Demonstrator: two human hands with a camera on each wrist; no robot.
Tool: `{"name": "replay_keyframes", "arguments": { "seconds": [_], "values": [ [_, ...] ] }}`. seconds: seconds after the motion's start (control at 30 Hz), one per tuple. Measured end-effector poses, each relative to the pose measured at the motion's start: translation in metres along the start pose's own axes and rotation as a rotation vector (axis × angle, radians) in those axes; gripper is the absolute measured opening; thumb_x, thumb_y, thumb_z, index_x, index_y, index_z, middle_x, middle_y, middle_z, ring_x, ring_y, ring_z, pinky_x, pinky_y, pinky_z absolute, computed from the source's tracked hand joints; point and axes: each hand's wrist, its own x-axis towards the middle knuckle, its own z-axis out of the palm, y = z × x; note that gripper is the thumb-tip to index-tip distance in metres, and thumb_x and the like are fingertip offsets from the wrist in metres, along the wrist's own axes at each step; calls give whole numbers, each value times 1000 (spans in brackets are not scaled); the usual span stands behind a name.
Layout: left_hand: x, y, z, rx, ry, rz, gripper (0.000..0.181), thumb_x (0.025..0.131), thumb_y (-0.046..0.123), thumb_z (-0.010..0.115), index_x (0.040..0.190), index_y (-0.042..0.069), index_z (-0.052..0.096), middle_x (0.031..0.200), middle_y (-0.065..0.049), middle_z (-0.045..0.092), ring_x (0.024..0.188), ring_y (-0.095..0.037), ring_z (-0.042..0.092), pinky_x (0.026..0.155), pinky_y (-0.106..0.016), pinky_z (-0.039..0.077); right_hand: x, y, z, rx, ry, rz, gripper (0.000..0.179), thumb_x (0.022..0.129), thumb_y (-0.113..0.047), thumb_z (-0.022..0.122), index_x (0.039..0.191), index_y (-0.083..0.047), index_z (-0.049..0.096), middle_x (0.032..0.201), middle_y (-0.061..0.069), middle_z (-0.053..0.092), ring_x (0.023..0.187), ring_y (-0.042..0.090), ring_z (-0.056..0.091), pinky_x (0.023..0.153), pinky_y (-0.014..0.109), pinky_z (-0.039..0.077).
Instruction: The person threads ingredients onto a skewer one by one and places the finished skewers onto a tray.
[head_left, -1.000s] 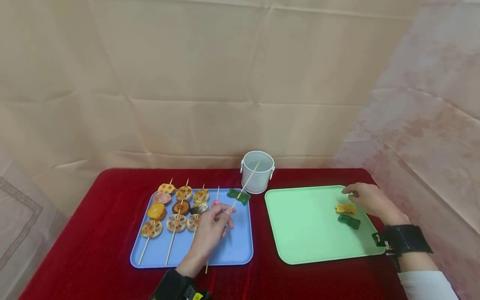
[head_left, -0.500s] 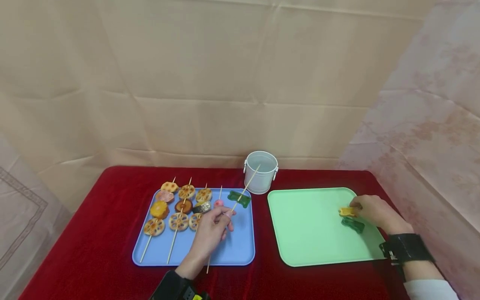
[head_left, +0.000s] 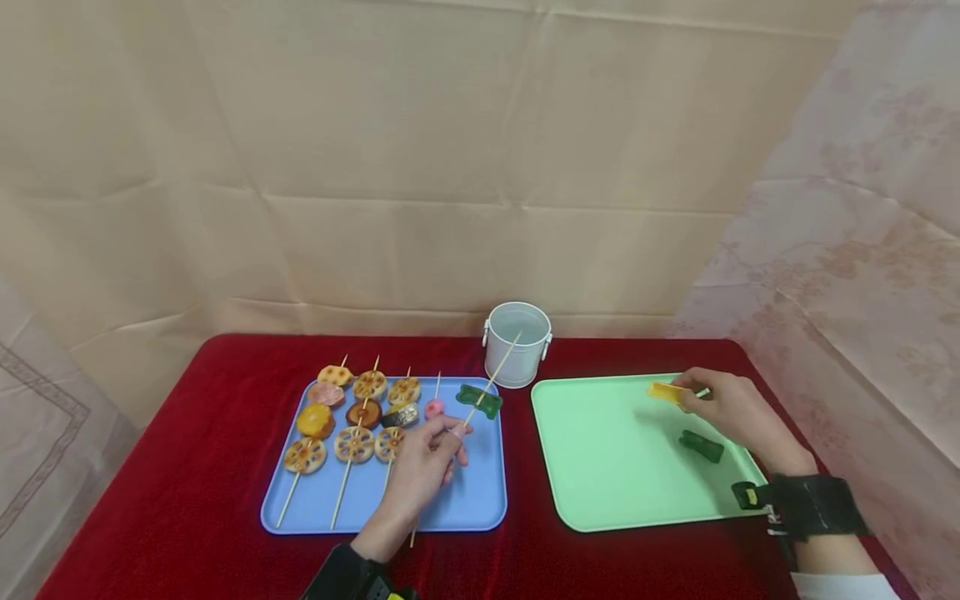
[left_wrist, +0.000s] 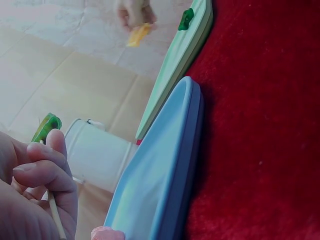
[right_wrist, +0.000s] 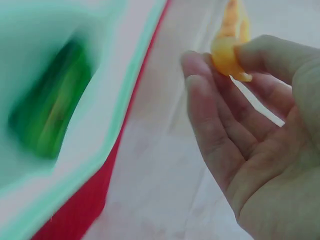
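Over the blue tray (head_left: pixel 476 496), my left hand (head_left: pixel 420 467) grips a thin wooden skewer (head_left: pixel 508 352) that slants up to the right. One green pepper piece (head_left: pixel 480 401) is threaded partway along it, above the fingers. My right hand (head_left: pixel 738 417) pinches a yellow pepper piece (head_left: pixel 663 392) between thumb and fingertips, raised above the green tray (head_left: pixel 600 467). In the right wrist view the yellow piece (right_wrist: pixel 226 54) shows curved, with browned marks. A second green pepper piece (head_left: pixel 701 447) lies on the green tray, below the right hand.
Finished-looking skewers with lotus root slices (head_left: pixel 354 445) and other toy-like food lie on the blue tray's left. A pink ball (head_left: pixel 434 408) on another stick is partly hidden by the left hand. Behind the trays stands a white bucket (head_left: pixel 513 362) on the red cloth (head_left: pixel 187 467).
My right hand reached down, took the yellow pepper piece and lifted it off the green tray, moving up and left. The left hand with its skewer has stayed nearly still.
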Motion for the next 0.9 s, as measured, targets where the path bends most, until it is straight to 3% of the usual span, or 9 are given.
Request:
{"name": "replay_keyframes", "arguments": {
  "seconds": [0.07, 0.17, 0.3, 0.37, 0.6, 0.9],
  "values": [
    [-1, 0, 0, -8, 1, -3, 23, 106, 20, 60, 112, 1, 71, 71, -5, 65, 52, -10, 48, 47, -22, 38, -2, -18, 3, 85, 20, 22, 25, 99, -17, 69, 119, -2, 72, 94, 8, 75, 80, 25, 71, 68, 29, 53],
    [-2, -1, 0, -12, 6, -17, 23, 106, 20, 60, 113, 1, 71, 71, -5, 65, 52, -10, 48, 47, -22, 37, -3, -42, 10, 306, 20, 72, 36, 103, -22, 66, 129, 3, 67, 104, 14, 75, 86, 28, 74, 75, 28, 58],
    [-2, -3, -1, -5, 12, -28, 24, 105, 20, 61, 114, 1, 71, 70, -4, 65, 51, -10, 47, 47, -21, 36, 1, -71, 21, 618, 16, 107, 42, 103, -20, 66, 133, 9, 63, 118, 25, 68, 89, 26, 75, 80, 29, 60],
    [-2, -4, -1, -2, 11, -26, 24, 105, 20, 60, 114, 1, 71, 71, -4, 65, 51, -10, 47, 47, -22, 36, 4, -83, 27, 697, 18, 105, 41, 102, -18, 67, 132, 10, 63, 118, 26, 67, 87, 23, 75, 81, 29, 60],
    [-3, -4, -2, -29, 12, -18, 24, 105, 19, 61, 115, -1, 71, 71, -6, 65, 51, -10, 47, 47, -21, 36, 21, -119, 46, 773, 36, 123, 38, 102, -18, 67, 129, 8, 66, 118, 23, 69, 86, 23, 74, 81, 26, 59],
    [0, -9, 2, -51, -22, -21, 23, 105, 13, 58, 115, -5, 69, 70, -4, 65, 50, -8, 46, 46, -20, 36, 41, -144, 65, 827, 158, 126, 36, 100, -22, 70, 126, 3, 66, 118, 23, 69, 86, 20, 74, 80, 27, 59]
  ]
}}
